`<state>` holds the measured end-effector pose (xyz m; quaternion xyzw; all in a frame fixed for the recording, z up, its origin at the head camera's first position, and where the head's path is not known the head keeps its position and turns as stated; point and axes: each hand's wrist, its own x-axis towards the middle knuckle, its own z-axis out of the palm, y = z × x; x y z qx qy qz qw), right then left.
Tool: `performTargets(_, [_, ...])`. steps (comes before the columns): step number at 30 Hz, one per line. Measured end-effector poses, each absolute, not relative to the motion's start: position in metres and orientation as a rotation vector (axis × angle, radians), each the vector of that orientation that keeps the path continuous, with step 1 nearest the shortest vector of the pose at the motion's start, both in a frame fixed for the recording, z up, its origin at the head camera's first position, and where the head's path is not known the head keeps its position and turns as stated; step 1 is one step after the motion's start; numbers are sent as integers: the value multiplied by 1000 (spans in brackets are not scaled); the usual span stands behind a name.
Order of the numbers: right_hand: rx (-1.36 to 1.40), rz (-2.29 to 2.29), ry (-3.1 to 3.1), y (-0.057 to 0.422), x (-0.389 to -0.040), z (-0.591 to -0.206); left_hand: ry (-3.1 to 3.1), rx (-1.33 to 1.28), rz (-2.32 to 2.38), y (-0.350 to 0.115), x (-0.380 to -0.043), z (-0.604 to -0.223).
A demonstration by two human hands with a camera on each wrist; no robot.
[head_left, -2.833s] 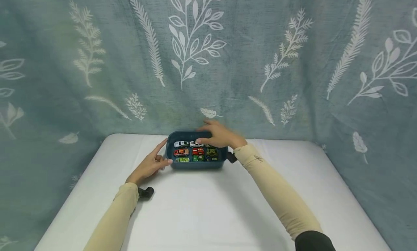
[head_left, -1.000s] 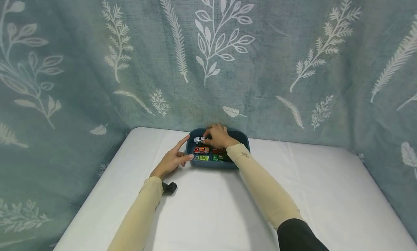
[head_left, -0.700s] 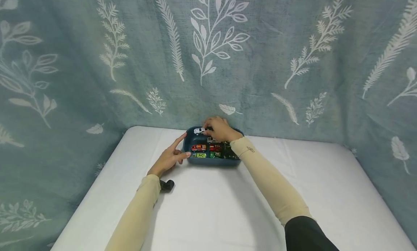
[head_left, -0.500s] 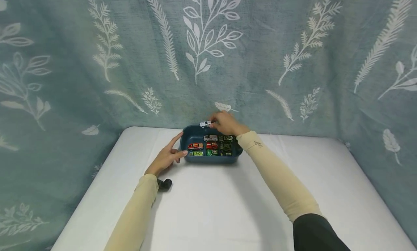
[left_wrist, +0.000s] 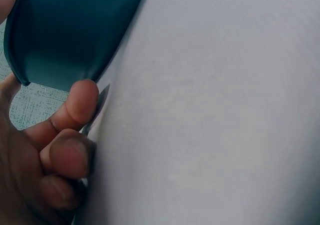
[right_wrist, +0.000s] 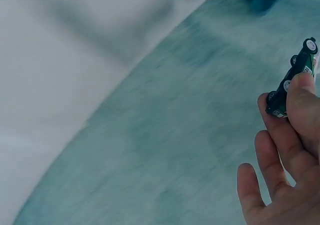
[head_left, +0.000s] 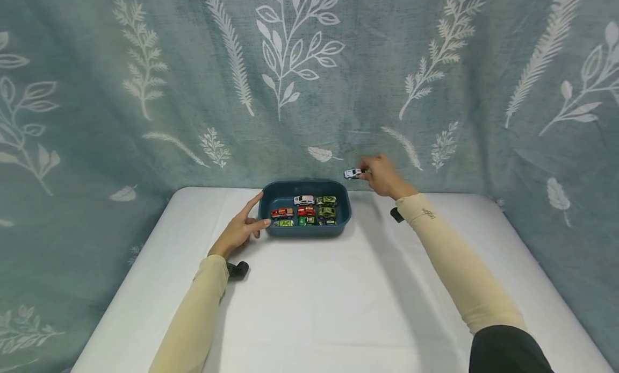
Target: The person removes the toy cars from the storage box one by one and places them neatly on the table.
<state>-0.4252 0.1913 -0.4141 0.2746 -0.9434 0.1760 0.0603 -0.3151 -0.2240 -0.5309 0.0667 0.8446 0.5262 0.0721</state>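
A grey-green curtain (head_left: 367,66), printed with pale leaf patterns, hangs behind and on both sides of the white bench (head_left: 309,303), whose far corners are rounded. The light is soft.

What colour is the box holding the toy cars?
The box is dark teal-blue, shown best in the head view.

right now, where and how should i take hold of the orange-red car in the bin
From above, probably pinching the orange-red car mid-body across its long sides. It lies lengthwise left to right. Enter on the far side, where bare floor of the bin leaves finger room; the lime green car sits close on its near side.
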Motion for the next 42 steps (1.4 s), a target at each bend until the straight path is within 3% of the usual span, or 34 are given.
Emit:
performTargets(7, [699, 415, -2971, 219, -421, -446, 2534, 168, 1571, -232, -312, -533])
performTargets(17, [660, 479, -2998, 221, -424, -495, 2508, 157, 1590, -237, -310, -532])
performTargets(27, [587, 501, -3039, 222, -422, -505, 2517, 166, 1582, -230, -312, -533])
performTargets(42, [714, 488, -3007, 232, -427, -502, 2513, 187, 1587, -225, -315, -531])
